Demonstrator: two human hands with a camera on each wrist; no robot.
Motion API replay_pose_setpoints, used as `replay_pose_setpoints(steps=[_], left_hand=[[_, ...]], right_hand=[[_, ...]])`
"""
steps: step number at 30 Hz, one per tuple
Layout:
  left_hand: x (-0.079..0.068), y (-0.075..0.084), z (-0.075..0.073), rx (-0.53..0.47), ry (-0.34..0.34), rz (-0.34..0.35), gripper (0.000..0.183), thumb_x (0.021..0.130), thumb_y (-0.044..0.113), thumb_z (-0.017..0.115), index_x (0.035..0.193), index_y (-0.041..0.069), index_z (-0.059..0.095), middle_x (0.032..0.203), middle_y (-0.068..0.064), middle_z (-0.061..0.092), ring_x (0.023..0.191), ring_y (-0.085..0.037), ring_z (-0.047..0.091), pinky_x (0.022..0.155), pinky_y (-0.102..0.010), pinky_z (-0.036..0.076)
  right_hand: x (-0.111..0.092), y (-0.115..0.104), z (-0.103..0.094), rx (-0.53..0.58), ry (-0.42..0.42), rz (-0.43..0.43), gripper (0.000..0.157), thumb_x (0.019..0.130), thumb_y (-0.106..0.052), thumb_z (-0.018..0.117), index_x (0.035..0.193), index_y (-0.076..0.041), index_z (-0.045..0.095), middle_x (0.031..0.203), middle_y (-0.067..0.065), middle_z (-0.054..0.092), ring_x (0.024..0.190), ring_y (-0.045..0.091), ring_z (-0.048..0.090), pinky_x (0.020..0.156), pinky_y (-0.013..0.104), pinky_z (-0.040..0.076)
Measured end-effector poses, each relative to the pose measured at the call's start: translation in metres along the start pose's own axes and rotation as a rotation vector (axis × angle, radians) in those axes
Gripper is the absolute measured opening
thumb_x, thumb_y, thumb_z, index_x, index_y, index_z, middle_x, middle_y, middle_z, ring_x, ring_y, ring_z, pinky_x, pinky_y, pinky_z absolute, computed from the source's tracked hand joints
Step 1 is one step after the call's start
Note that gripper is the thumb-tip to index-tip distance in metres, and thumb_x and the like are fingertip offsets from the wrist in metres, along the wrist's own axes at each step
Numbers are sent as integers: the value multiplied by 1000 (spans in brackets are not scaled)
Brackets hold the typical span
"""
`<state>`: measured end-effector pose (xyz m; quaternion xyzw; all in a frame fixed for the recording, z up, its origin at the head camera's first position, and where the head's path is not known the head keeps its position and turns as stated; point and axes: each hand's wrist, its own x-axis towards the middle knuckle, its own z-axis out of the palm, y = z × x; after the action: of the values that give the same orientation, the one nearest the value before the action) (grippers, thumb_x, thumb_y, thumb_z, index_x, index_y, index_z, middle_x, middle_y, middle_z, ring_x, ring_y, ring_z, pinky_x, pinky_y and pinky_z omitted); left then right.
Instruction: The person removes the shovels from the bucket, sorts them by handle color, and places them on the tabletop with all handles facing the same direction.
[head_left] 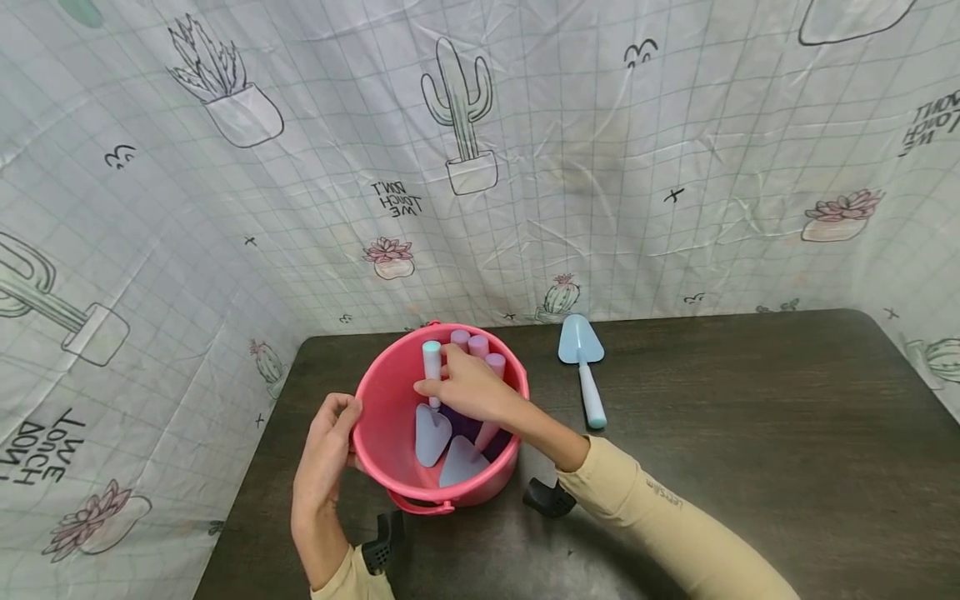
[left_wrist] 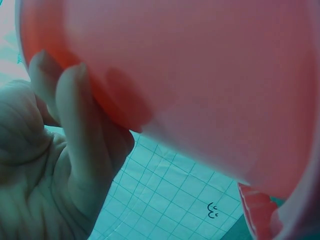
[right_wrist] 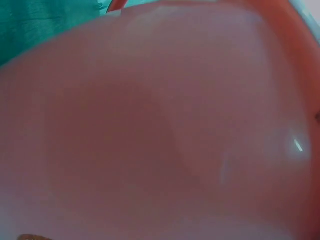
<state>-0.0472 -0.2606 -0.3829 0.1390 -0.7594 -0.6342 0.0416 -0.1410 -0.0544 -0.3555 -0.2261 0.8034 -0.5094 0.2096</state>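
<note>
A pink bucket [head_left: 386, 417] stands on the dark table, its rim held by my left hand [head_left: 322, 458] with the thumb over the edge. In the left wrist view, that hand's fingers [left_wrist: 80, 115] lie against the bucket's outer wall [left_wrist: 200, 85]. My right hand [head_left: 476, 385] reaches inside and pinches the white, teal-tipped handle of a small trowel [head_left: 432, 362], whose pale blade points down. Several purple-handled tools [head_left: 460, 337] stand beside it, partly hidden by the hand. Another pale blade [head_left: 462, 462] lies lower in the bucket. Only the bucket wall [right_wrist: 150, 110] fills most of the right wrist view.
A light-blue trowel [head_left: 581, 342] lies on the table [head_left: 712, 417] right of the bucket, handle toward me. The bucket's pink carry handle [head_left: 420, 507] hangs at the front. A cactus-print sheet [head_left: 555, 167] rises behind and at the sides.
</note>
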Motion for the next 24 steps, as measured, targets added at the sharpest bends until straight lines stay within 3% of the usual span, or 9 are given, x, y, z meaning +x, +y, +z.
replay_pose_setpoints(steps=[4, 9, 14, 21, 24], left_hand=[[0, 0, 0, -11, 2, 0, 20, 110, 16, 44, 113, -4, 46, 71, -10, 58, 50, -15, 63, 47, -27, 56], [0, -1, 0, -11, 0, 6, 20, 110, 15, 44, 113, -4, 46, 73, -11, 58, 50, -14, 63, 47, -27, 56], [0, -1, 0, -11, -3, 2, 20, 110, 16, 45, 114, -4, 46, 72, -9, 58, 51, -14, 63, 48, -27, 57], [1, -1, -1, -11, -4, 0, 20, 110, 16, 44, 114, -3, 46, 72, -9, 58, 50, -14, 62, 48, -26, 56], [1, -1, 0, -16, -2, -2, 19, 110, 15, 44, 114, -4, 46, 71, -8, 57, 50, -13, 62, 47, -26, 56]], right_hand=[[4, 2, 3, -16, -8, 9, 26, 99, -21, 68, 108, -1, 54, 72, 5, 60, 59, 14, 53, 63, 24, 43], [9, 0, 4, -48, -7, 14, 46, 100, -20, 68, 131, 5, 46, 78, 6, 63, 67, 17, 62, 71, 26, 49], [13, -4, 4, -96, 8, 17, 38, 101, -21, 66, 123, 4, 49, 70, 5, 59, 58, 17, 55, 64, 25, 45], [17, -7, 6, -107, 6, 41, 51, 101, -21, 67, 137, 5, 43, 68, 4, 55, 56, 16, 54, 62, 24, 45], [19, -7, 7, -122, 19, 23, 48, 101, -20, 66, 134, 5, 43, 66, 3, 53, 55, 15, 53, 61, 23, 44]])
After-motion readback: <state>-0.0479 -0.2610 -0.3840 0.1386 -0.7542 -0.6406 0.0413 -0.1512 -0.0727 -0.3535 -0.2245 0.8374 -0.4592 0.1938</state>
